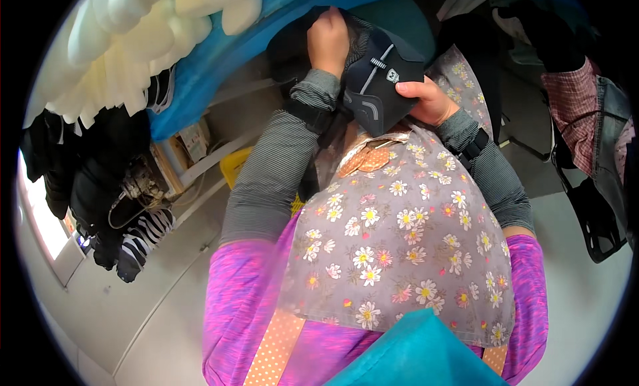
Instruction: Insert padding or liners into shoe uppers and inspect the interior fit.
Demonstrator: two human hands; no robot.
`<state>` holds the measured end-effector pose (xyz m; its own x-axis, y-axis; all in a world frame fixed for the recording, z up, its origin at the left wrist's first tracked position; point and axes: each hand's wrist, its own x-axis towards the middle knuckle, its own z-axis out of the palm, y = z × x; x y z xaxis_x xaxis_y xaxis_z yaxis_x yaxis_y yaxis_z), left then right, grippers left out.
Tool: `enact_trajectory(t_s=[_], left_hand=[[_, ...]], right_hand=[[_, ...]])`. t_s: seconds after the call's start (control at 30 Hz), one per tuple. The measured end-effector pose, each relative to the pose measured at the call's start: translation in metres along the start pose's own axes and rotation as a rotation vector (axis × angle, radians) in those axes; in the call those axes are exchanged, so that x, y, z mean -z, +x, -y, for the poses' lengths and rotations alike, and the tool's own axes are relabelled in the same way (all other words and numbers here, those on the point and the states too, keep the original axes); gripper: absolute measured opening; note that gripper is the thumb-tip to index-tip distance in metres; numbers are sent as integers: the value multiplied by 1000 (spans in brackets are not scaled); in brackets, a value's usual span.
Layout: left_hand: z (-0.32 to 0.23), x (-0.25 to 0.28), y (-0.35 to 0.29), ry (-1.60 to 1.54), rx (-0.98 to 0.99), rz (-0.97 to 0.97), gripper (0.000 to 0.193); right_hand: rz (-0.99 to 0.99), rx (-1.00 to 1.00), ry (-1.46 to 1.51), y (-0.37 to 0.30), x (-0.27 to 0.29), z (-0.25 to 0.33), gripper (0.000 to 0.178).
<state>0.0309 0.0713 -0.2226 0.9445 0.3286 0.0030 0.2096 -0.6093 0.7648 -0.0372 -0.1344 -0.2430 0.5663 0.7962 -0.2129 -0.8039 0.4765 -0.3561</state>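
Observation:
Between my hands, above my lap, is a dark navy-and-black piece (374, 106) that looks like a shoe upper. It carries a small pale badge, a light stripe and curved grey lines. My left hand (328, 43) is closed on its far left part, with the fingertips mostly turned out of sight. On the right edge, my right hand (431, 101) grips the piece, thumb on top and fingers hidden underneath. A grey flowered apron (406, 239) covers my lap just below, with an orange dotted bow (365, 161) close to the piece.
Several cream-white padded shapes (113, 39) lie at the upper left over a blue-covered edge (200, 79). Dark items and a zebra-striped one (146, 236) hang below. A yellow container (234, 165) stands beside my left forearm. Plaid cloth (571, 113) and a black chair-like frame (596, 223) are at right.

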Motion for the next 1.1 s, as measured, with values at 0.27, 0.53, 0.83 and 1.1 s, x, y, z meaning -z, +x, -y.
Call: enact_trajectory(t_s=[0.27, 0.53, 0.83, 1.1], left_hand=[[-21, 27, -6, 153, -50, -58, 41], [-18, 20, -11, 147, -17, -43, 43], [0, -6, -6, -42, -107, -83, 43], [3, 5, -8, 42, -126, -160, 43]], right_hand=[[39, -25, 21, -3, -4, 0, 42], [-14, -24, -29, -1, 3, 5, 43], [-27, -32, -93, 0, 9, 2, 45], [14, -59, -43, 0, 6, 4, 43]])
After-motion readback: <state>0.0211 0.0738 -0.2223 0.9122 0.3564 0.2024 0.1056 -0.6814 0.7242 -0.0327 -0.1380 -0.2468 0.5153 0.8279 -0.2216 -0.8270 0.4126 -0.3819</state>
